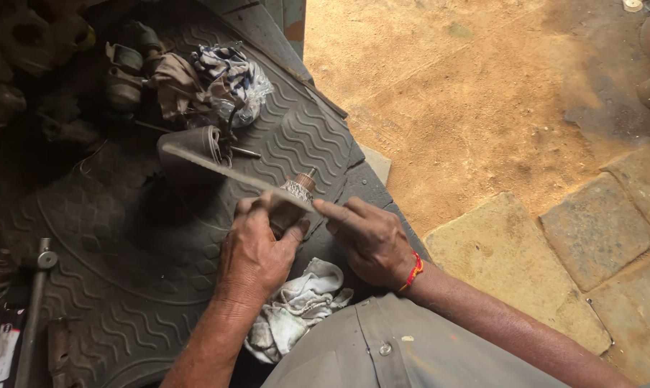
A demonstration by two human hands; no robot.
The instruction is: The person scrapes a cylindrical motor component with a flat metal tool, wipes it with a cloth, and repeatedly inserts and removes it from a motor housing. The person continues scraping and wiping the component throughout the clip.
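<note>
My left hand (pixel 257 248) grips a small metal cylindrical part (pixel 296 192) with a shaft sticking out of its far end, held over a black rubber mat (pixel 124 244). My right hand (pixel 368 237) holds the near end of a long thin toothed blade (pixel 221 169), its forefinger stretched along it. The blade lies across the top of the part and reaches up and left. A red thread band circles my right wrist.
A dirty white rag (pixel 296 305) lies under my hands at the mat's near edge. A patterned cloth (pixel 228 79), a dark metal cup (pixel 192 147) and greasy engine parts (pixel 23 50) crowd the mat's far left. A metal rod (pixel 34 309) lies left. Dirt ground and stone slabs (pixel 594 230) spread right.
</note>
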